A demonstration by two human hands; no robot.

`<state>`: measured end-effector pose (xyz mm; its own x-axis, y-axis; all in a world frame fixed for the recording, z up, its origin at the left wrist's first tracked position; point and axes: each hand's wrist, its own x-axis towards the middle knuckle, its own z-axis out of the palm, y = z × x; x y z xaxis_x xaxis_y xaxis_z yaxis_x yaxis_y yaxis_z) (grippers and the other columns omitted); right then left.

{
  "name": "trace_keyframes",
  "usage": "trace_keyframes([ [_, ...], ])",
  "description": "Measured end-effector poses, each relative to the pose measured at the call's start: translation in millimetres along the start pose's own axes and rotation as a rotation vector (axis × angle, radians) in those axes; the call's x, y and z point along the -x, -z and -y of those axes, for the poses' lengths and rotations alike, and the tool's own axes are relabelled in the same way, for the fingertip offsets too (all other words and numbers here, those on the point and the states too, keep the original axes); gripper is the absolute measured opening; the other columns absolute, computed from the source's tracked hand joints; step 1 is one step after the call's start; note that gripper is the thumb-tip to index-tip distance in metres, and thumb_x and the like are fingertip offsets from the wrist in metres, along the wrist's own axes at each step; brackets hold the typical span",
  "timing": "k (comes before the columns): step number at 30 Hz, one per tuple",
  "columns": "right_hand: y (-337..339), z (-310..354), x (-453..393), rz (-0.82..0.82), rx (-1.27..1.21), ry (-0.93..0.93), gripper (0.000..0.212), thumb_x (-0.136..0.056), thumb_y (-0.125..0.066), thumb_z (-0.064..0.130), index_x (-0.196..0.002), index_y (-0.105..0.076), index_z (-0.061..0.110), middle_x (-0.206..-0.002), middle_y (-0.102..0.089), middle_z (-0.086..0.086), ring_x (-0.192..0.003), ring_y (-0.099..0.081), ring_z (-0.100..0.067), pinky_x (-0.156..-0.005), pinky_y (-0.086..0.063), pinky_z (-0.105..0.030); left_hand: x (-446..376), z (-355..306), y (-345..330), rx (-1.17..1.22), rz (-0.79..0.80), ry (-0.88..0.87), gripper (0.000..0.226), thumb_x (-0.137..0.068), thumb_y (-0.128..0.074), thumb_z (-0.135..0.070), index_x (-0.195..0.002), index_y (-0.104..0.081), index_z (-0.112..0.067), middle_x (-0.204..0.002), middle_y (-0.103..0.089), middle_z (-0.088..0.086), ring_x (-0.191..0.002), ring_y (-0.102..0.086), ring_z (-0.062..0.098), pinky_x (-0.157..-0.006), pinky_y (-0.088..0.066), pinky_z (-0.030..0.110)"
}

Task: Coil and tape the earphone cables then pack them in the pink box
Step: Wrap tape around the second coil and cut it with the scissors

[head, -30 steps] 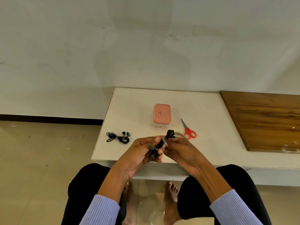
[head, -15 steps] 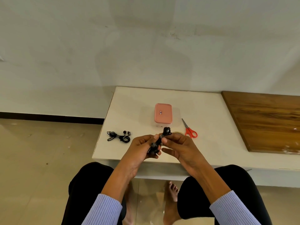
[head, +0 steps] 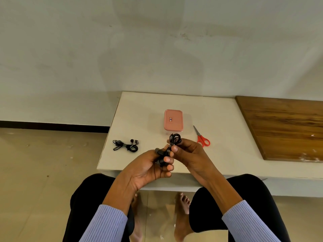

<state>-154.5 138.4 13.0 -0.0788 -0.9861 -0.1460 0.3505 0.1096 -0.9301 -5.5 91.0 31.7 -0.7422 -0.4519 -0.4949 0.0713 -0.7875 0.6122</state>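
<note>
From the head camera we see our left hand (head: 148, 169) and right hand (head: 189, 152) both curled around one black earphone cable (head: 175, 139), held above the near edge of the white table (head: 143, 110). Its loops stick up, bunched. A second black earphone (head: 126, 145) lies coiled at left. The pink box (head: 173, 120) stands closed, red scissors (head: 201, 139) beside it.
</note>
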Motion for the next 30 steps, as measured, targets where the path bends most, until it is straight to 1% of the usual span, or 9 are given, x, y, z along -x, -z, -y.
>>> trace_keyframes([
  [3, 0, -1, -1, -0.085, 0.096, -0.030, 0.015, -0.076, -0.068, 0.017, -0.081, -0.069, 0.003, -0.076, -0.068, -0.006, -0.075, -0.064, -0.015, -0.074, -0.053, -0.024, -1, 2, 2, -0.272, -0.183, -0.080, 0.037, -0.100, -0.039, -0.032, -0.085, -0.064, -0.009, -0.065, -0.065, 0.003, -0.061, -0.065, 0.017, -0.054, -0.053, 0.027],
  [6, -1, -1, -2, -0.213, 0.215, -0.064, 0.011, -0.078, -0.072, 0.020, -0.072, -0.069, 0.011, -0.075, -0.069, -0.001, -0.073, -0.064, -0.007, -0.068, -0.050, -0.020, -3, 5, 8, -0.413, -0.369, -0.236, 0.046, -0.092, -0.047, -0.048, -0.096, -0.069, -0.008, -0.087, -0.074, 0.010, -0.080, -0.072, 0.021, -0.065, -0.059, 0.037],
  [9, 0, -2, -2, -0.268, 0.282, -0.049, 0.009, -0.076, -0.074, 0.020, -0.070, -0.072, 0.014, -0.066, -0.069, 0.007, -0.070, -0.067, -0.004, -0.065, -0.052, -0.019, -2, 6, 7, -0.440, -0.337, -0.316, 0.046, -0.082, -0.058, -0.048, -0.097, -0.070, -0.006, -0.087, -0.074, 0.012, -0.084, -0.072, 0.022, -0.065, -0.059, 0.037],
  [12, -1, -5, -1, -0.271, 0.260, -0.057, 0.006, -0.074, -0.075, 0.021, -0.074, -0.073, 0.015, -0.068, -0.071, 0.006, -0.073, -0.069, -0.009, -0.069, -0.055, -0.022, -5, 7, 5, -0.431, -0.328, -0.362, 0.038, -0.073, -0.069, -0.035, -0.090, -0.072, -0.001, -0.077, -0.072, 0.010, -0.076, -0.070, 0.019, -0.065, -0.058, 0.032],
  [16, -1, 0, -1, -0.140, 0.066, -0.060, 0.010, -0.072, -0.070, 0.019, -0.074, -0.074, 0.010, -0.075, -0.073, -0.003, -0.078, -0.070, -0.017, -0.076, -0.055, -0.026, -8, 5, 6, -0.168, -0.282, -0.303, 0.022, -0.075, -0.067, -0.022, -0.079, -0.070, -0.001, -0.071, -0.068, 0.012, -0.066, -0.068, 0.018, -0.060, -0.058, 0.030],
  [21, -2, 0, -3, -0.055, -0.116, -0.036, 0.011, -0.074, -0.064, 0.006, -0.075, -0.076, 0.008, -0.079, -0.073, -0.007, -0.078, -0.070, -0.017, -0.074, -0.055, -0.024, -8, 4, 8, -0.067, -0.235, -0.273, 0.022, -0.081, -0.063, -0.020, -0.082, -0.068, 0.002, -0.068, -0.067, 0.010, -0.061, -0.066, 0.016, -0.061, -0.059, 0.030],
  [25, -1, -6, -7, -0.071, -0.099, -0.036, 0.012, -0.075, -0.065, 0.008, -0.082, -0.074, 0.006, -0.082, -0.072, -0.007, -0.082, -0.068, -0.019, -0.076, -0.055, -0.026, -6, 1, 11, -0.134, -0.258, -0.296, 0.023, -0.080, -0.064, -0.022, -0.082, -0.069, 0.000, -0.070, -0.067, 0.011, -0.064, -0.067, 0.017, -0.063, -0.059, 0.030],
  [28, -3, -10, -12, -0.061, -0.036, -0.066, 0.022, -0.081, -0.062, 0.012, -0.097, -0.066, -0.003, -0.087, -0.071, -0.007, -0.084, -0.067, -0.019, -0.078, -0.055, -0.028, -5, -3, 13, -0.264, -0.312, -0.296, 0.026, -0.087, -0.062, -0.024, -0.091, -0.069, 0.000, -0.076, -0.070, 0.012, -0.071, -0.069, 0.022, -0.068, -0.058, 0.031],
  [30, -8, -12, -17, -0.076, -0.055, -0.077, 0.019, -0.085, -0.058, 0.011, -0.097, -0.065, -0.002, -0.093, -0.072, -0.009, -0.089, -0.068, -0.020, -0.079, -0.054, -0.028, -6, -10, 14, -0.391, -0.390, -0.289, 0.027, -0.090, -0.061, -0.028, -0.098, -0.066, -0.002, -0.085, -0.072, 0.010, -0.077, -0.071, 0.021, -0.071, -0.058, 0.031],
])
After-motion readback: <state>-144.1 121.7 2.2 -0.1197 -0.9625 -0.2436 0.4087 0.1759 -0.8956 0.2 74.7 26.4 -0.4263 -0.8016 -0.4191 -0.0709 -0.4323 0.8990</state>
